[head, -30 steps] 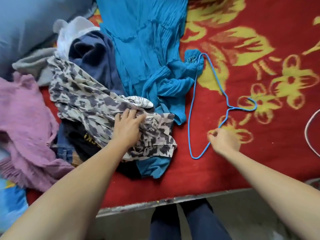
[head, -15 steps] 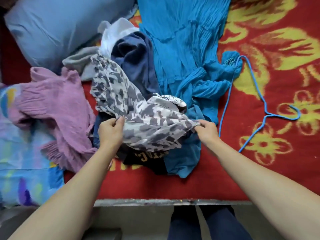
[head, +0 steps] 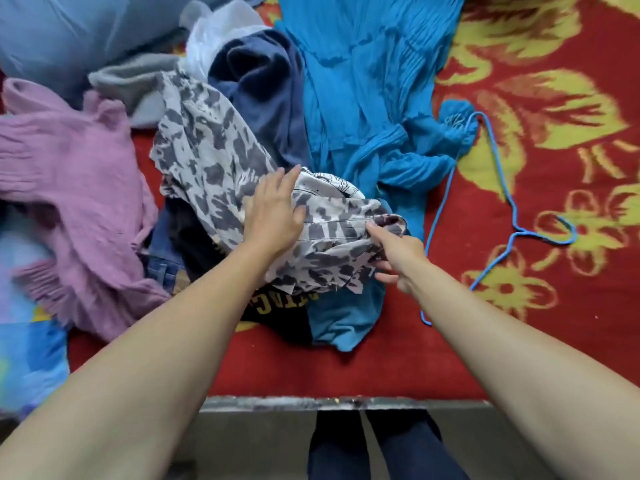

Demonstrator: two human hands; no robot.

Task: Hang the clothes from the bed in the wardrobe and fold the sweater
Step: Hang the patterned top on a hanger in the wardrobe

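my left hand (head: 273, 216) lies flat, fingers straight, on the print top (head: 207, 157) and presses it near the middle of the heap; it grips nothing. my right hand (head: 398, 258) pinches the top's near hem, with the forefinger along the seam and the other fingers under the cloth, so the top runs from one hand to the other. the top lies over a black shirt (head: 277, 306) and jeans (head: 162, 268), with a navy garment (head: 263, 91) behind it. the dress (head: 363, 98), blue, lies just right of the top, and its lower end passes under my right hand. the hanger (head: 517, 231), blue wire, lies flat on the red blanket (head: 398, 368) right of the dress, apart from both hands, its far corner touching the dress. the sweater (head: 69, 168), pink, lies crumpled at left, apart from my left hand. a pillow (head: 69, 29) sits at far left.
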